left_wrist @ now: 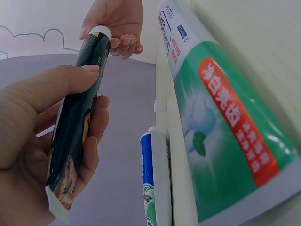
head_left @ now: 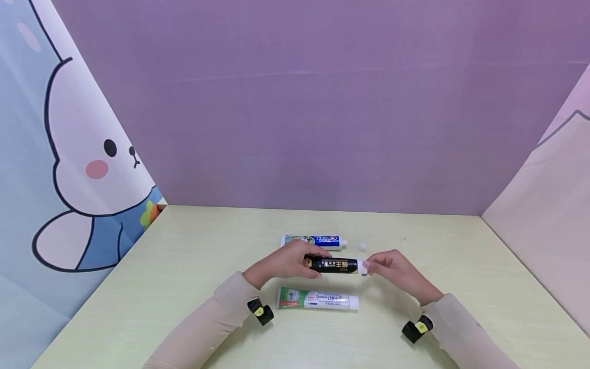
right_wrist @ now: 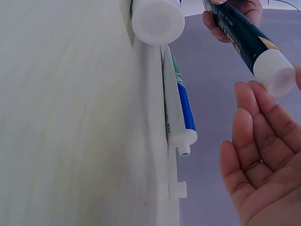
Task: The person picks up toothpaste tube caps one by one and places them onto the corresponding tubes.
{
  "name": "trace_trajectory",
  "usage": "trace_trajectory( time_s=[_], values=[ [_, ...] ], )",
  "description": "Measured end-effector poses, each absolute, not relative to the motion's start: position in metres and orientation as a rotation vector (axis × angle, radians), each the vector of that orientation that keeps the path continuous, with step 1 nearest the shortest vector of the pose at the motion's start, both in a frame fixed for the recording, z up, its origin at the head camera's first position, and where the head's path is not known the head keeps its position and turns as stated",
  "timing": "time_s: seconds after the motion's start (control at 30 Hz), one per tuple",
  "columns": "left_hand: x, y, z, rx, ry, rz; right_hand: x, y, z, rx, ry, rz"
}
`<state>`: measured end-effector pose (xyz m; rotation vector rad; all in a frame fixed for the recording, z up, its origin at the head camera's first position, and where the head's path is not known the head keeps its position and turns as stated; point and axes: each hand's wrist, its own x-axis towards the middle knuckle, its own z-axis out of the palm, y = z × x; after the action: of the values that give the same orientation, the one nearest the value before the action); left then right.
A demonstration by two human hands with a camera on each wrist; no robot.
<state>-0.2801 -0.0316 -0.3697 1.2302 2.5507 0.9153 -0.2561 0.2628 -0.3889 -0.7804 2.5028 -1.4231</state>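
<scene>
My left hand point(head_left: 290, 260) grips a black toothpaste tube point(head_left: 334, 265) around its body, thumb on one side and fingers on the other in the left wrist view. The tube is raised over the table, its white cap point(right_wrist: 275, 73) pointing right. My right hand point(head_left: 398, 271) pinches that cap between thumb and fingertips, with its other fingers loosely bent below. Behind the hands lies a blue, white and green toothpaste tube point(head_left: 328, 241), its nozzle bare. A small white cap point(head_left: 362, 246) sits just right of that nozzle. Nearer me is a green and white toothpaste tube point(head_left: 318, 299), capped.
All of this is on a pale wood-grain table point(head_left: 221, 230). A purple cloth backdrop point(head_left: 322, 113) rises at its far edge. Printed cloth panels, one with a white cartoon animal point(head_left: 92, 133), stand along the left and right sides.
</scene>
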Motion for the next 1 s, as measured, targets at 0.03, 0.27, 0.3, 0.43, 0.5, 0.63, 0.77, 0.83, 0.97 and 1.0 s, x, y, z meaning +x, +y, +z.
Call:
trace_trajectory(
  time_s=[0.03,0.27,0.3,0.43,0.5,0.63,0.77,0.83,0.97,1.0],
  values=[
    [-0.2802,-0.0315,-0.3697,1.227,2.548,0.917,-0.2566,0.2632,-0.3893,-0.788,2.504,-1.42],
    [-0.2821,-0.0315,-0.3715,1.219,2.541,0.919,-0.2575,0.2646,-0.3895,-0.779,2.569,-1.433],
    [-0.2824,-0.0315,-0.3717,1.222,2.54,0.918,-0.2575,0.2645,-0.3895,-0.796,2.578,-1.444],
    [-0.2832,-0.0315,-0.3726,1.237,2.536,0.917,-0.2582,0.2631,-0.3909,-0.972,2.62,-1.44],
    [-0.2833,-0.0315,-0.3727,1.236,2.534,0.922,-0.2588,0.2621,-0.3926,-1.069,2.618,-1.444],
    [-0.2836,-0.031,-0.3737,1.221,2.528,0.931,-0.2593,0.2604,-0.3961,-1.164,2.623,-1.449],
    [-0.2841,-0.0307,-0.3751,1.218,2.515,0.939,-0.2583,0.2591,-0.3971,-1.187,2.639,-1.446],
    [-0.2842,-0.0306,-0.3754,1.227,2.51,0.942,-0.2576,0.2585,-0.3965,-1.2,2.658,-1.435],
    [-0.284,-0.0308,-0.3753,1.238,2.504,0.948,-0.2566,0.258,-0.3956,-1.215,2.716,-1.401],
    [-0.2839,-0.0309,-0.3752,1.24,2.505,0.948,-0.2564,0.258,-0.3956,-1.211,2.729,-1.395]
  ],
)
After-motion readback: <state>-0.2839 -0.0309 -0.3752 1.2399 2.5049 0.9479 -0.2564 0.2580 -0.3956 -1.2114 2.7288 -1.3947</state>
